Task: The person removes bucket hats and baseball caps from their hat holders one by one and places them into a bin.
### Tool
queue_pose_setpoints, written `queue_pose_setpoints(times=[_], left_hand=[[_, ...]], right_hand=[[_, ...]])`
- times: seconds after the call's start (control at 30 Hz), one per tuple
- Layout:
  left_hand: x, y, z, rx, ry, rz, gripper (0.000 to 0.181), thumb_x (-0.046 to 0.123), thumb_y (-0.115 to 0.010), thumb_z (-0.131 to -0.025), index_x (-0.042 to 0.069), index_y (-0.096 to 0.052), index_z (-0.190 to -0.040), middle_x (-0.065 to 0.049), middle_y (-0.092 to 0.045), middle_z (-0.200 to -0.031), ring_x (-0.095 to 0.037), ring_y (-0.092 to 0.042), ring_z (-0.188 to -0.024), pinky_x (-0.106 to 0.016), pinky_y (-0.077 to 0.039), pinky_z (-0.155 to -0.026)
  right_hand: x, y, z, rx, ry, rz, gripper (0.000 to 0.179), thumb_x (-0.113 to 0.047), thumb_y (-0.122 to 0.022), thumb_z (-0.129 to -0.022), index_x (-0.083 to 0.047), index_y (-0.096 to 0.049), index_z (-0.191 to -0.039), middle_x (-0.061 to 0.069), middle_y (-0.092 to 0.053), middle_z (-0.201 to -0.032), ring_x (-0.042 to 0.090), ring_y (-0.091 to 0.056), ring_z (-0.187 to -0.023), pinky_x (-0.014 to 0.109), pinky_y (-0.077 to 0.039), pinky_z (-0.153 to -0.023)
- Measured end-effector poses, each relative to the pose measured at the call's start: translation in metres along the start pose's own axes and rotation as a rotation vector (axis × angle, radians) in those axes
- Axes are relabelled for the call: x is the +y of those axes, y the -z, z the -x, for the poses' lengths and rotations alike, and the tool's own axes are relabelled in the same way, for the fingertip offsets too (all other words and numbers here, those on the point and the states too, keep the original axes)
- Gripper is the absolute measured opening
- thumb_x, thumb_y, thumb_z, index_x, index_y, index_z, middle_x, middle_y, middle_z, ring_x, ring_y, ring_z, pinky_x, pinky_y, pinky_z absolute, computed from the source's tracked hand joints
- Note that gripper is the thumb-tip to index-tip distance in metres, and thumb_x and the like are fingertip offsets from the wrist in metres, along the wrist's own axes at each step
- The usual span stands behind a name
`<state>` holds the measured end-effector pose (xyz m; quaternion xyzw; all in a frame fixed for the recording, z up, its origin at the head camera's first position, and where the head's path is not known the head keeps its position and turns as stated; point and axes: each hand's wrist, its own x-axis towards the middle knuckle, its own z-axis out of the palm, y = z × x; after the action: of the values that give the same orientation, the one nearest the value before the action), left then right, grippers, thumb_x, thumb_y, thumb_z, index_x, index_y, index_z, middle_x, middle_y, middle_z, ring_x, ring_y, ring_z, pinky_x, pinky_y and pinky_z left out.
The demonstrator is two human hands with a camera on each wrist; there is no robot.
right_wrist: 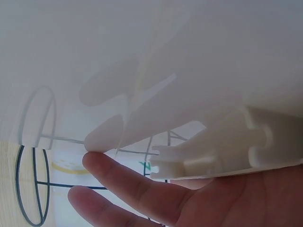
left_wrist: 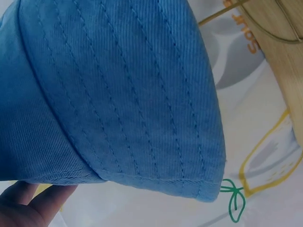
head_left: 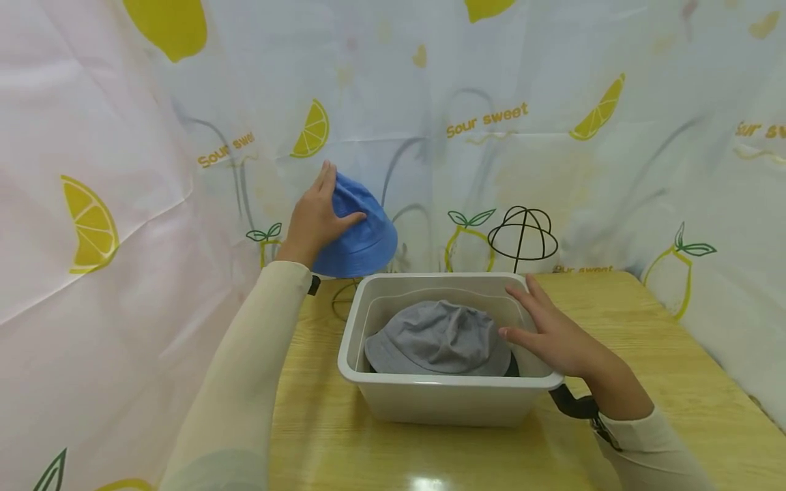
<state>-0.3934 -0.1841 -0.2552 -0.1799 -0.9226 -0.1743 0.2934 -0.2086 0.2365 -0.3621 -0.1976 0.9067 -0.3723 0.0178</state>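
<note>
My left hand [head_left: 316,218] is at the crown of a blue bucket hat [head_left: 365,239], thumb across its front and fingers at its top and far side. The hat's stitched brim [left_wrist: 137,94] fills much of the left wrist view, and a thin rod comes out from under it towards a wire base [head_left: 344,300]. My right hand [head_left: 561,337] lies over the right rim of a white plastic bin [head_left: 451,402], fingers extended and spread. Inside the bin is a grey bucket hat [head_left: 439,337], with something dark partly hidden beneath it.
Behind the bin stands a black wire hat stand [head_left: 523,235] with a bare dome top. The wooden table [head_left: 651,354] carries the bin and stands. A lemon-print curtain [head_left: 393,88] hangs close behind and along the left.
</note>
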Motion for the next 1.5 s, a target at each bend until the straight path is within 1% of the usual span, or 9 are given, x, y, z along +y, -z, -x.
queue_pose_setpoints(times=[0.13,0.27,0.57,0.9,1.0,1.17,1.27,1.4,1.5], left_hand=[[-0.009,0.000,0.001,-0.001,0.048,0.021,0.117,0.055,-0.083,-0.084,0.010,-0.015,-0.167,-0.004,-0.011,-0.174,-0.036,-0.031,-0.155,-0.049,-0.032,-0.123],[-0.012,0.002,0.000,0.007,0.058,0.043,0.117,0.055,-0.083,-0.083,0.011,-0.014,-0.167,-0.005,-0.012,-0.173,-0.034,-0.028,-0.156,-0.048,-0.030,-0.125],[-0.001,-0.004,-0.002,0.002,0.003,0.058,0.118,0.051,-0.086,-0.083,0.004,-0.017,-0.166,-0.010,-0.014,-0.173,-0.030,-0.023,-0.158,-0.045,-0.026,-0.127],[0.009,-0.005,-0.006,0.082,0.059,0.110,0.115,0.053,-0.083,-0.084,0.005,-0.018,-0.166,-0.011,-0.018,-0.172,-0.029,-0.025,-0.158,-0.043,-0.026,-0.127],[0.004,-0.005,-0.008,0.113,0.132,0.136,0.116,0.056,-0.082,-0.084,0.007,-0.018,-0.166,-0.010,-0.022,-0.171,-0.028,-0.027,-0.157,-0.041,-0.027,-0.127],[-0.012,0.001,-0.006,0.152,0.335,0.244,0.117,0.064,-0.079,-0.082,0.011,-0.018,-0.167,-0.008,-0.026,-0.171,-0.024,-0.027,-0.157,-0.038,-0.026,-0.127],[-0.022,0.004,-0.002,0.167,0.432,0.302,0.119,0.068,-0.077,-0.081,0.013,-0.016,-0.167,-0.007,-0.024,-0.171,-0.023,-0.024,-0.158,-0.037,-0.024,-0.127],[-0.034,0.007,0.004,0.179,0.511,0.359,0.121,0.071,-0.076,-0.080,0.015,-0.014,-0.168,-0.006,-0.020,-0.173,-0.021,-0.021,-0.159,-0.037,-0.023,-0.128],[-0.040,0.008,0.007,0.196,0.539,0.382,0.121,0.071,-0.076,-0.080,0.016,-0.014,-0.168,-0.007,-0.020,-0.172,-0.022,-0.022,-0.158,-0.036,-0.023,-0.128]], right_hand=[[0.000,0.001,0.000,-0.001,0.006,0.001,0.083,-0.046,-0.062,-0.103,-0.014,-0.019,-0.167,0.008,0.020,-0.173,0.053,0.004,-0.156,0.083,-0.016,-0.110],[-0.001,0.001,-0.001,0.000,0.000,0.010,0.084,-0.049,-0.061,-0.102,-0.015,-0.019,-0.167,0.010,0.020,-0.172,0.053,0.004,-0.156,0.083,-0.016,-0.110],[0.001,0.000,0.001,-0.004,-0.018,0.007,0.086,-0.052,-0.060,-0.102,-0.015,-0.018,-0.167,0.008,0.021,-0.172,0.051,0.005,-0.157,0.082,-0.015,-0.111],[-0.001,0.001,0.001,0.005,-0.014,0.017,0.084,-0.050,-0.062,-0.102,-0.016,-0.020,-0.167,0.009,0.020,-0.173,0.052,0.003,-0.157,0.082,-0.017,-0.110],[-0.001,0.001,0.001,0.008,-0.014,0.019,0.084,-0.050,-0.061,-0.102,-0.016,-0.020,-0.167,0.009,0.019,-0.173,0.052,0.003,-0.157,0.082,-0.017,-0.110],[-0.002,0.001,0.000,0.008,-0.011,0.021,0.084,-0.050,-0.061,-0.102,-0.016,-0.020,-0.167,0.008,0.020,-0.173,0.051,0.003,-0.157,0.082,-0.017,-0.111],[-0.002,0.001,-0.001,0.008,-0.009,0.021,0.084,-0.050,-0.061,-0.102,-0.015,-0.020,-0.167,0.008,0.020,-0.173,0.051,0.003,-0.157,0.081,-0.016,-0.111],[-0.002,0.001,0.000,0.007,-0.008,0.017,0.084,-0.050,-0.061,-0.102,-0.014,-0.020,-0.167,0.008,0.020,-0.173,0.050,0.003,-0.157,0.081,-0.016,-0.112],[-0.001,0.001,0.000,0.005,-0.012,0.010,0.084,-0.050,-0.061,-0.102,-0.015,-0.019,-0.167,0.008,0.020,-0.172,0.051,0.004,-0.157,0.081,-0.016,-0.111]])
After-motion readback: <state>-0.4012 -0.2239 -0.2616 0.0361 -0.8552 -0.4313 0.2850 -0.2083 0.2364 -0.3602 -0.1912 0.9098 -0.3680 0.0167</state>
